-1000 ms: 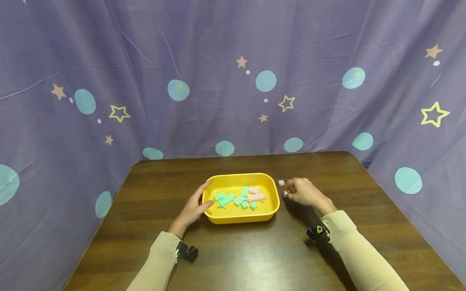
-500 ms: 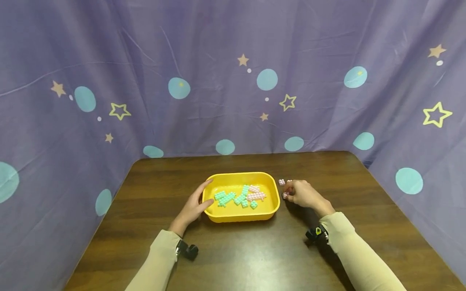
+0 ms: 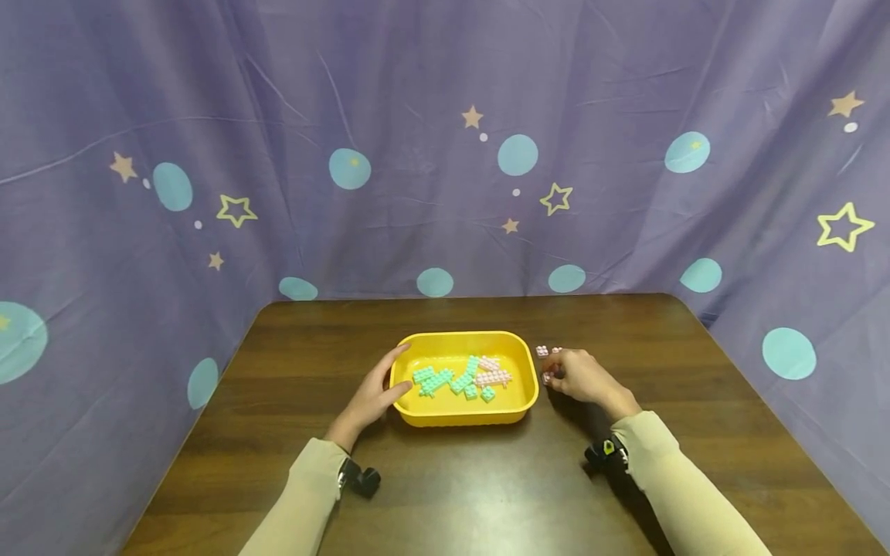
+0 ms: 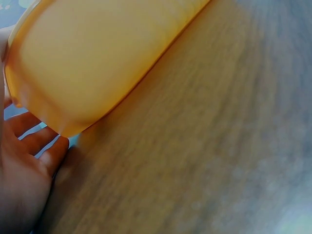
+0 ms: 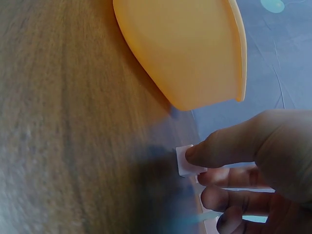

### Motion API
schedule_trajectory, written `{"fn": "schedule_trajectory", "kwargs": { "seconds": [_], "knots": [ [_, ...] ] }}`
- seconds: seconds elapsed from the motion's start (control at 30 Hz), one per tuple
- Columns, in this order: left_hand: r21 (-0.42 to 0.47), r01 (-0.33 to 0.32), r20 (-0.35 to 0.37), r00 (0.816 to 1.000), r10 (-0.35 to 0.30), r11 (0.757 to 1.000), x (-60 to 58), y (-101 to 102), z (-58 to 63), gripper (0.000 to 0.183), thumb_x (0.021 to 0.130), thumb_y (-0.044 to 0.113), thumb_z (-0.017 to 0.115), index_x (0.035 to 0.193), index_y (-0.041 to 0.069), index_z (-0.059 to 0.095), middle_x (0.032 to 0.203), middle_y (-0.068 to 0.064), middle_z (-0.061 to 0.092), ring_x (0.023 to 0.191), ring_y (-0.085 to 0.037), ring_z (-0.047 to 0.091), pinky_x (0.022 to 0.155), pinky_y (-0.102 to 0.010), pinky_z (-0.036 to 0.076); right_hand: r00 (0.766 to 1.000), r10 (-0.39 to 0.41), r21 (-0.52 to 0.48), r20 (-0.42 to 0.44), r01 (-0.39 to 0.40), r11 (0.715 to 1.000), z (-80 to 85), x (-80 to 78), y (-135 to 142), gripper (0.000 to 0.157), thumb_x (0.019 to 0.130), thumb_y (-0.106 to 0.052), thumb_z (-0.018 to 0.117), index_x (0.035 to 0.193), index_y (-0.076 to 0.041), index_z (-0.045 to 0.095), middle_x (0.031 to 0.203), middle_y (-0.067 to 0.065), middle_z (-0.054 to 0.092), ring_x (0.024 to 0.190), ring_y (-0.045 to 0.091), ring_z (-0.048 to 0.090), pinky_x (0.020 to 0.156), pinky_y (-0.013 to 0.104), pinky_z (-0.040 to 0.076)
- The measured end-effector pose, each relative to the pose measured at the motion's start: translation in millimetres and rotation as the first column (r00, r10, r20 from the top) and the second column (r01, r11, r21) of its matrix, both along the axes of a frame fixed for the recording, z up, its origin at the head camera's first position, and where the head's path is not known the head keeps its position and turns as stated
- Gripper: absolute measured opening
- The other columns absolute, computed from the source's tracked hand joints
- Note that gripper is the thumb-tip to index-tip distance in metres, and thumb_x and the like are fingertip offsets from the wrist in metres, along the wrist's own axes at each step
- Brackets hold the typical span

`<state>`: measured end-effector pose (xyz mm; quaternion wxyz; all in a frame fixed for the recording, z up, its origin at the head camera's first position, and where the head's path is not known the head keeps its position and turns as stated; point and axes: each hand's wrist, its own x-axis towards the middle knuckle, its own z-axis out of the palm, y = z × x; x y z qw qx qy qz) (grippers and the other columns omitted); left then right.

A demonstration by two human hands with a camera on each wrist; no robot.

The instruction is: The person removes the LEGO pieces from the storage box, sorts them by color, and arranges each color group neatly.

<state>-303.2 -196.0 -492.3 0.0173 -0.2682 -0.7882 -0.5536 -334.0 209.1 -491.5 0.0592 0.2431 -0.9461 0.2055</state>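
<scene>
A shallow yellow plastic tray stands on the table with green and pink toy building bricks inside. My left hand holds its left end, the thumb over the rim. In the left wrist view, the fingers of my left hand come round the outside of the tray wall. Just right of the tray, my right hand pinches a small pink brick between thumb and index finger, low at the tabletop. The other fingers of my right hand curl loosely behind it.
Two more small pink bricks lie behind the right hand: one pink brick by the tray's corner, another pink brick beside it. The brown wooden table ends at a purple curtain at the back and sides.
My right hand has shifted slightly toward me with the pink brick, and another pink brick shows behind its fingers. The left hand and tray keep their place; the head view has shifted slightly.
</scene>
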Motion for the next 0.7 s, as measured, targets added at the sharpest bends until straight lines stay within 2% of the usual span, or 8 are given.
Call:
{"fn": "schedule_trajectory", "kwargs": {
  "seconds": [0.7],
  "knots": [
    [-0.017, -0.018, -0.016, 1.0, 0.018, 1.0, -0.2, -0.1, 0.4, 0.066, 0.091, 0.005, 0.063, 0.148, -0.005, 0.032, 0.154, -0.027, 0.03, 0.14, -0.046, 0.03, 0.111, -0.061, 0.028, 1.0, -0.024, 0.029, 0.005, 0.024, 0.999, -2.4, 0.2, -2.0, 0.013, 0.076, -0.013, 0.076, 0.087, -0.018, 0.072, 0.074, -0.009, 0.059, 0.071, 0.01, 0.055, 0.065, 0.032, 0.047]
  ]
}}
